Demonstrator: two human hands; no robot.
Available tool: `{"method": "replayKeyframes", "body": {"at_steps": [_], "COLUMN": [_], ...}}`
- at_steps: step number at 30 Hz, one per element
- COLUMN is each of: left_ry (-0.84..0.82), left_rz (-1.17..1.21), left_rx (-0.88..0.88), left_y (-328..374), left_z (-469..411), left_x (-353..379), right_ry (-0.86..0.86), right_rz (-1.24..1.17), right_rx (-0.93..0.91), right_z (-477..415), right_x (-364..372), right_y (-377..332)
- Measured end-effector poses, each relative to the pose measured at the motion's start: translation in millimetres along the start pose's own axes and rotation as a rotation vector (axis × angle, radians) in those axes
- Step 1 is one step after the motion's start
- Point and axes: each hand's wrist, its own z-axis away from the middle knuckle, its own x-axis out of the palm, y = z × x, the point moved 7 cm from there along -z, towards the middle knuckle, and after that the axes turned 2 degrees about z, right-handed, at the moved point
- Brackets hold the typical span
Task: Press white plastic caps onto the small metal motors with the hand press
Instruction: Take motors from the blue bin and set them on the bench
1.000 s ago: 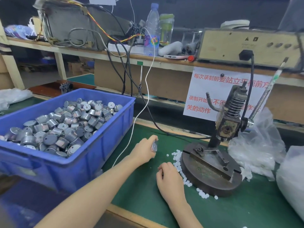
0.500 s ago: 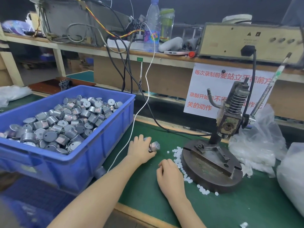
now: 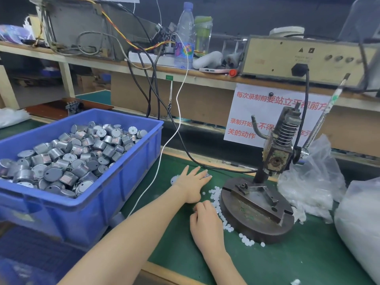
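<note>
Blue bin [image 3: 123, 182] at 9 o'clock feeds motors [image 3: 72, 157]; hand press [image 3: 276, 159] stands at 3 o'clock. My left hand [image 3: 191, 183], fingers [image 3: 196, 172] straight, steadies one motor [image 3: 207, 175] on the mat [image 3: 308, 254]. My right hand [image 3: 205, 222] curls over loose caps [image 3: 225, 224]; pinch unconfirmed.

Even overhead light, soft shadows; wide-angle bending at edges; bottom-left corner blurry; bg dim.
</note>
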Motion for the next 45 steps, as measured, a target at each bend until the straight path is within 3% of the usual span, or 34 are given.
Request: {"method": "replayKeyframes", "body": {"at_steps": [5, 12, 19, 25, 32, 39, 45], "left_ry": [-0.028, 0.071, 0.049, 0.059, 0.065, 0.08, 0.033], "left_rz": [0.048, -0.002, 0.182, -0.023, -0.259, -0.178, -0.199], "left_rx": [-0.026, -0.067, -0.07, -0.216, -0.264, -0.08, -0.03], "left_y": [3.5, 7.1, -0.5, -14.1, -16.2, -4.7, -0.3], "left_z": [-25.8, -55.6, -44.0, -32.9, -20.2, -10.6, 3.0], "left_x": [-9.2, -22.0, -1.6, -5.2, -16.9, -13.9, -7.1], "right_ry": [-0.046, -0.05, -0.077, -0.053, -0.043, -0.033, -0.012], "right_rz": [0.017, -0.006, 0.038, 0.048, 0.058, 0.07, 0.086], "right_rx": [-0.016, 0.016, 0.028, 0.011, 0.02, 0.029, 0.022], "right_z": [-0.4, -3.8, -7.8, -6.7, -7.2, -7.9, -8.5], "right_x": [1.6, 3.6, 7.9, 7.8, 8.0, 9.8, 9.0], "right_y": [-1.4, -3.0, -0.1, -0.1, 2.2, 5.1, 4.2]}}
